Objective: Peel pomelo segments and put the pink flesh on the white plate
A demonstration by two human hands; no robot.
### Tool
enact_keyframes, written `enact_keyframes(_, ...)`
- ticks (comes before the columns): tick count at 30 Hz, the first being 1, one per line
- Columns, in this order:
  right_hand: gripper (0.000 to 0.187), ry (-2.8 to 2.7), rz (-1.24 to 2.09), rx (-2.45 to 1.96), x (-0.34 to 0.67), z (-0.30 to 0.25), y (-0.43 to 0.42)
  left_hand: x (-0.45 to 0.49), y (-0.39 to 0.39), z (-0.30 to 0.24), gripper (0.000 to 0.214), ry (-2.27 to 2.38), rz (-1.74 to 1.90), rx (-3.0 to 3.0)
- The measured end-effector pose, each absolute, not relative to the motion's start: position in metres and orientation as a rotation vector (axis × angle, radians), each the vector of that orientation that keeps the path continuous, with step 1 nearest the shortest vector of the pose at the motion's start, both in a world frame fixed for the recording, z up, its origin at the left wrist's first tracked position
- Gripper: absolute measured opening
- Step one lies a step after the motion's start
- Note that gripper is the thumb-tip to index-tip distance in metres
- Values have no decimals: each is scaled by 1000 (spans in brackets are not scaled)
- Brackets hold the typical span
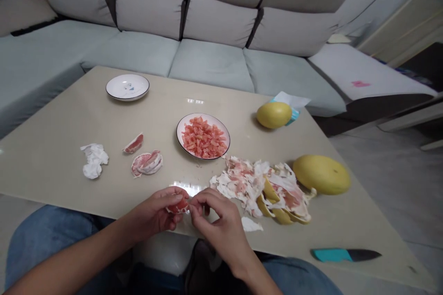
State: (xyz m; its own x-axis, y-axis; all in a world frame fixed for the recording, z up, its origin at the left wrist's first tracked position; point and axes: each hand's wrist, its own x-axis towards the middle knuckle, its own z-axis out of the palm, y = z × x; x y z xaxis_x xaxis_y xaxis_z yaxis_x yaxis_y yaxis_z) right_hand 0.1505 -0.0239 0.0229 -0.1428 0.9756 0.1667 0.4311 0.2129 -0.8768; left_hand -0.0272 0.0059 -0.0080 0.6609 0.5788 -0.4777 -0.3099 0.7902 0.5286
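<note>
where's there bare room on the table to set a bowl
Free: tabletop left of the small white plate, above the crumpled tissue; also between the pulp plate and the smaller pomelo. Crowded: around the peel heap and larger pomelo.

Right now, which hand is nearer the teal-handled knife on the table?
Right. The right hand is left of the knife in view, not touching it; the left hand is farther left still.

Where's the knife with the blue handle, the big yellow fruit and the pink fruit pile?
Teal-handled black knife (330,255), head view, point on the teal handle.
Large round yellow pomelo (321,175), head view, point on its rind.
Heap of pink pomelo pulp (203,138), head view, point on its middle.
</note>
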Motion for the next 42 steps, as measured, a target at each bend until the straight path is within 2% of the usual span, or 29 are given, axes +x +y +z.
enact_keyframes(21, 17, -1777, 562, -1220, 138, 10, -36, -21, 0, -7, 13, 664, 722, 385)
enact_keyframes(33, 16, -1733, 669, -1287, 145, 17, -32, -25, -1, -9, 10, 552, 727, 180)
enact_keyframes(42, 13, -1664, 818, -1408, 164, 23, -20, -30, 5, -5, 19, 450, 690, 125)
